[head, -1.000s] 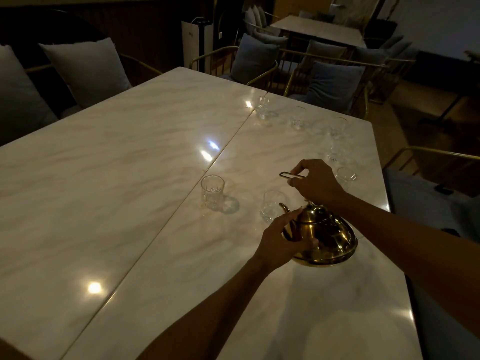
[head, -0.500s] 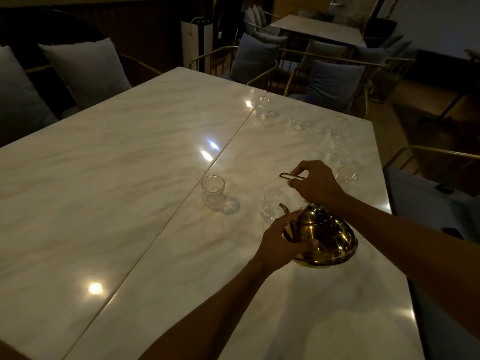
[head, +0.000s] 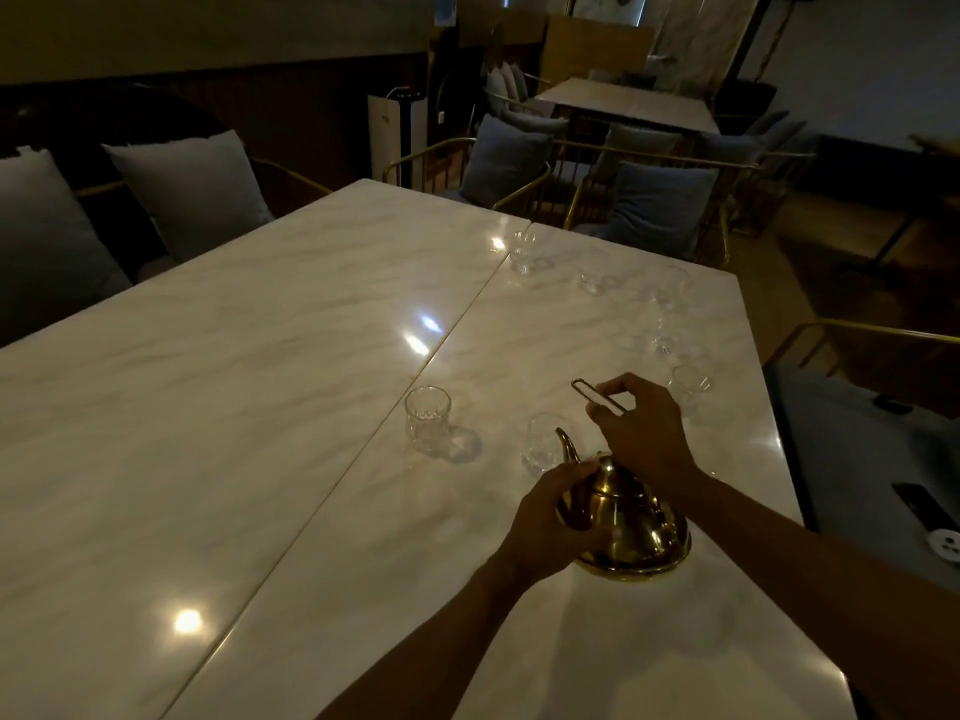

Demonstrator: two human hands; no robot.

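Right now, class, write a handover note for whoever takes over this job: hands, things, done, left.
Left hand grips the gold teapot near its spout.
Right hand pinches the raised wire handle.
The teapot sits on the marble table, spout toward the nearest glass; a cut glass stands left of that, more glasses farther back.
Done: nothing visibly poured.
Left, probably: lift and fill the glasses.

The pale marble table [head: 234,407] bears a brass teapot [head: 631,527] and several clear glasses [head: 427,427].

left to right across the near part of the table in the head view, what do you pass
cut glass → plain glass → gold teapot, left hand on it, right hand pinching its handle → glass by the right edge
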